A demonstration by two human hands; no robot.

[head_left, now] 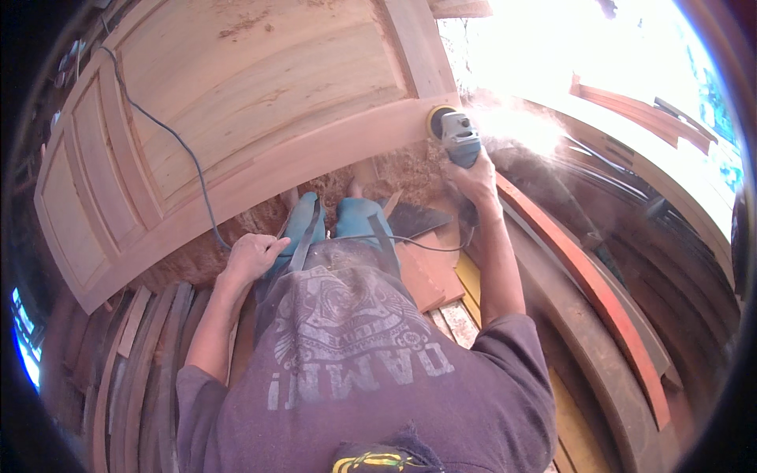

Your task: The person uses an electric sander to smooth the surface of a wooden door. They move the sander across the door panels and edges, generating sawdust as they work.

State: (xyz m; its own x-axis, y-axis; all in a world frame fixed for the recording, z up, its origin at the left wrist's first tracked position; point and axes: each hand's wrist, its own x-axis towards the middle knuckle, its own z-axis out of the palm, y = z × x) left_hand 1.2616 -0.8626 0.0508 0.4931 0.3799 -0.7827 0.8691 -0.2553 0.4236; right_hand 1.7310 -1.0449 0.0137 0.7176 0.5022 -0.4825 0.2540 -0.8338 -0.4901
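My right hand (473, 177) is wrapped round the body of an angle grinder (460, 140) fitted with a yellowish disc. The disc rests at the near right corner of a large panelled wooden door (260, 94), and pale dust streams off to the right of it. My left hand (254, 254) is closed in front of my left thigh. A dark power cord (169, 130) hangs across the door and runs into this hand, then comes out and crosses my lap toward the grinder. The fingers partly hide how the cord is gripped.
Brown shavings (410, 165) cover the ground under the door's near edge. Flat reddish boards (426, 272) lie beside my right leg. Long planks, one of them orange-red (587, 272), stretch along my right. Several narrow boards (146, 355) stand at the lower left.
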